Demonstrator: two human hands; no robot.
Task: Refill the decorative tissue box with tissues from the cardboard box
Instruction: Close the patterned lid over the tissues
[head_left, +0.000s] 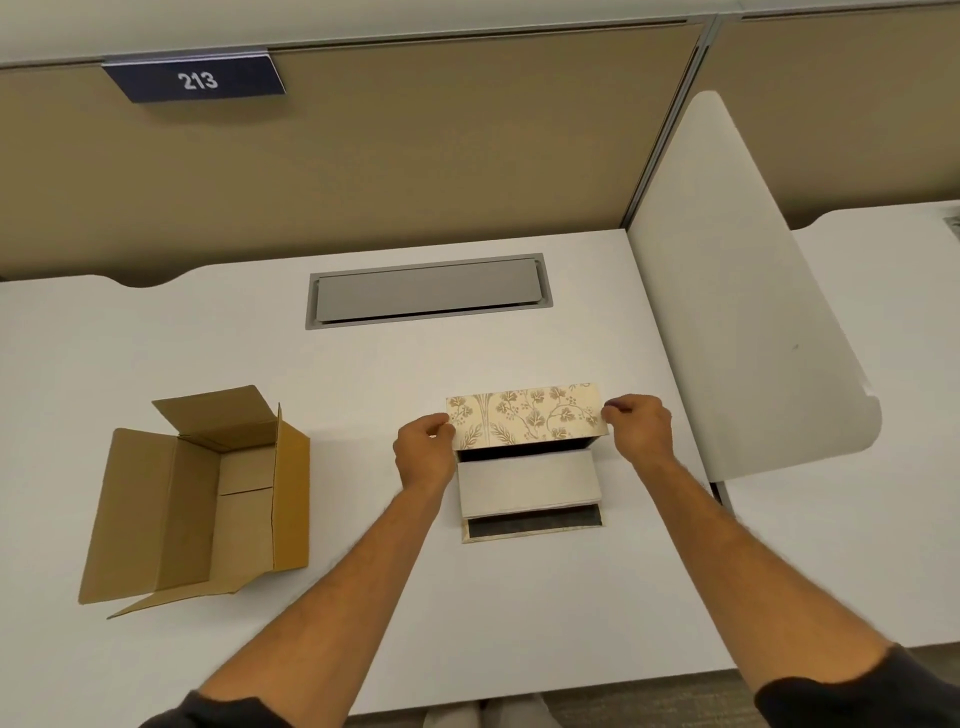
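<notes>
The decorative tissue box (525, 415) with a beige floral pattern stands on the white desk (363, 374), right of centre. Its patterned panel is raised, and below it a grey-white stack of tissues (527, 480) shows inside, with a dark inner strip (535, 526) along the near edge. My left hand (423, 452) pinches the panel's left end and my right hand (639, 428) pinches its right end. The brown cardboard box (208, 499) lies open on the left of the desk, flaps spread, and looks empty inside.
A grey cable hatch (428, 291) is set into the desk behind the tissue box. A tan partition wall (415, 156) with a "213" sign (195, 79) runs along the back. A white divider panel (737, 291) stands at the desk's right edge.
</notes>
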